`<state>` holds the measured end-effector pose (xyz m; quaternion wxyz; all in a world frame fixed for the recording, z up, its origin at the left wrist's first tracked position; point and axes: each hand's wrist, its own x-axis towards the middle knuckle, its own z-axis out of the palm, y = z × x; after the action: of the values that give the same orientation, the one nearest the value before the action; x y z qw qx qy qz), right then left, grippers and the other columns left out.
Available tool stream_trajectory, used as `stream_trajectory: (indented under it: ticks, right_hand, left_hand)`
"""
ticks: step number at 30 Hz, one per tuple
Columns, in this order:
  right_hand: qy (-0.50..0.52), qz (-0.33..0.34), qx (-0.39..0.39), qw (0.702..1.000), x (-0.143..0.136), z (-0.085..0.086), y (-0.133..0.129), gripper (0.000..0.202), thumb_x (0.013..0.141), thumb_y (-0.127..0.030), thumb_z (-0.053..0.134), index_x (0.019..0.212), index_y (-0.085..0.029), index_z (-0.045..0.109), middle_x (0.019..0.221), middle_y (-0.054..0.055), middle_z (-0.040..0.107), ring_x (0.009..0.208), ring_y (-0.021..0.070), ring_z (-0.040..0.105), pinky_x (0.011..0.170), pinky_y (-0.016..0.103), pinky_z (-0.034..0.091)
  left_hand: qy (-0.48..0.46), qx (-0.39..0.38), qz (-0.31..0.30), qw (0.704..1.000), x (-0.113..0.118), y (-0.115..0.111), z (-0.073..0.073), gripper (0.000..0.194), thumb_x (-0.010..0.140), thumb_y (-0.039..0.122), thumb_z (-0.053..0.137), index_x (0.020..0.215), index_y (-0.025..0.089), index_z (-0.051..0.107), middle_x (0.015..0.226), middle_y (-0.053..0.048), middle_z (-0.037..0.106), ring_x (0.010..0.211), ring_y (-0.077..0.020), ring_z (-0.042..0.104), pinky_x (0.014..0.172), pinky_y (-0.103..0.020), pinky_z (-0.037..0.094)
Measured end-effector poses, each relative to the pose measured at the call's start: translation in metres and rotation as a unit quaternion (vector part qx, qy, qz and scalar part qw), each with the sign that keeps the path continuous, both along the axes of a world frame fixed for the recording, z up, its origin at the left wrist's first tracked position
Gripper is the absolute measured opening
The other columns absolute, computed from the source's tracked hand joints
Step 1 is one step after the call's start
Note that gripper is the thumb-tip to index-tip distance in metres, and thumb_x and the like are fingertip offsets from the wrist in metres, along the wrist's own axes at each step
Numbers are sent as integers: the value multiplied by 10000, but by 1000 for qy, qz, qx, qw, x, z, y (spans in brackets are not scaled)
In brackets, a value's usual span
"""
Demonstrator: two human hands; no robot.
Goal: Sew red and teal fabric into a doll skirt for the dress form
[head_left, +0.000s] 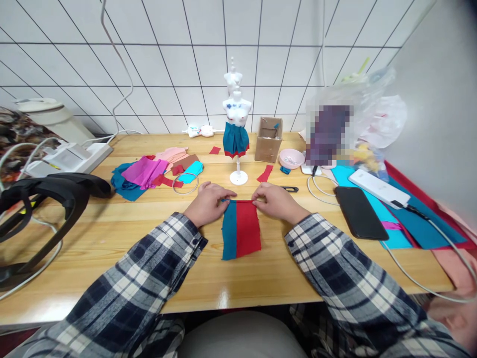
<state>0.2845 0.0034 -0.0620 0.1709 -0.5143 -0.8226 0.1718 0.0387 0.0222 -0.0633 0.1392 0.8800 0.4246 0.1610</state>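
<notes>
A two-tone piece of fabric (248,226), teal on the left and red on the right, lies flat on the wooden table. Its far edge looks folded over in a narrow strip. My left hand (209,203) pinches the teal corner of that edge, with the index finger stretched along it. At the red corner, my right hand (278,201) closes thumb and fingers on the edge. Just beyond my hands stands a small white mannequin (237,112) wearing a teal skirt (236,139) with a red hem. Dark snips (289,189) lie partly hidden behind my right hand.
Left of my hands are a metal hoop (185,183) and heaped fabric scraps (143,174). A cardboard box (269,139) and a pink bowl (291,158) stand at the back. A black phone (360,213) and white power bank (379,188) lie right; a black headset (48,214) sits left.
</notes>
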Motion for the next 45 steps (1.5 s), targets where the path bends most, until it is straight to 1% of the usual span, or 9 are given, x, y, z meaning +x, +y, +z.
stream_trajectory:
  ticks: [4,8,12,16,20,24,30,40,45]
  right_hand:
    - [32,0,3,999,3,0,1,202,830,-273,650,1016,-215,707,1026,47,681,920,179,616,785,277,431]
    - [89,-53,12,995,9,4,4,251,851,-312,627,1071,-206,688,973,34,708,833,158,618,736,270,435]
    - [117,-104,28,987,12,6,5,233,874,-324,590,1043,-203,694,912,27,713,750,142,601,691,262,428]
    - [109,-102,31,988,11,4,5,192,876,-288,575,990,-204,705,913,26,718,731,137,592,675,258,419]
    - [100,-105,33,989,11,4,5,174,875,-272,577,973,-211,707,910,27,720,735,143,599,672,263,422]
    - [119,-100,90,984,4,11,-2,175,878,-256,581,1006,-205,688,882,32,711,728,152,605,678,279,439]
    - [227,-22,82,970,-28,30,-32,287,871,-281,609,1144,-206,570,983,41,711,680,132,620,624,269,482]
    - [323,-26,40,945,-44,24,-40,275,828,-267,676,1081,-234,574,1080,43,703,781,144,652,583,238,506]
    - [326,-35,22,945,-48,24,-40,222,830,-210,655,1044,-231,598,1011,24,719,784,140,666,623,241,513]
  left_hand:
    - [-5,14,-4,1000,-5,1,8,312,846,306,548,1114,254,701,1057,-55,729,1057,-253,607,1039,-461,336]
    - [-27,60,73,995,-44,11,24,336,853,425,542,1078,232,701,1076,-74,711,1060,-268,604,976,-408,412]
    - [102,54,170,979,-97,21,29,328,786,499,592,948,240,711,991,-88,694,1017,-322,598,877,-423,438]
    - [170,8,170,971,-115,24,25,262,798,456,553,900,246,672,986,-68,694,970,-306,612,763,-381,447]
    - [118,24,164,979,-101,21,30,238,863,402,466,851,222,623,940,-76,709,910,-293,627,769,-388,446]
    - [-124,-27,160,979,-67,0,38,207,958,409,388,990,225,476,934,-53,743,897,-229,666,831,-365,478]
    - [-280,-119,2,953,-2,-53,27,132,997,338,384,1036,227,445,980,-48,745,920,-179,701,830,-315,523]
    - [-136,101,-68,983,1,-47,23,190,960,198,469,1101,205,597,996,-37,731,907,-174,671,1006,-375,452]
    - [-69,156,-73,983,0,-45,23,196,960,219,466,1083,177,612,948,-72,734,890,-219,666,831,-357,513]
